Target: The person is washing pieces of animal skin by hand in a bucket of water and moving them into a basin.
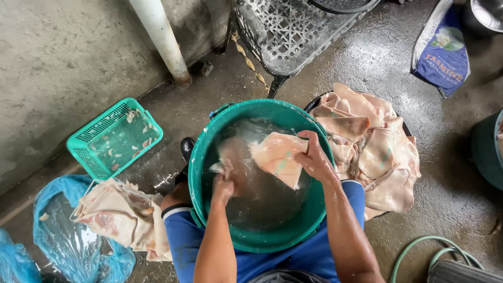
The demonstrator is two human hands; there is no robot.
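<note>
1. The right hand closes its grip on a pale pink slab of raw skin over the round green plastic tub.
2. The left hand, in the tub's water, pinches the slab's lower edge.
3. A heap of similar pale skins lies just right of the tub.

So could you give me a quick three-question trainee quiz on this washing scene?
1. True or false: both hands grip the pale pink sheet of raw skin inside the round green plastic tub.
2. Which hand is lower in the water: left hand or right hand?
3. Where does the small teal plastic basket stand?

Key: 1 true. 2 left. 3 On the wet floor, left of the tub.
</note>
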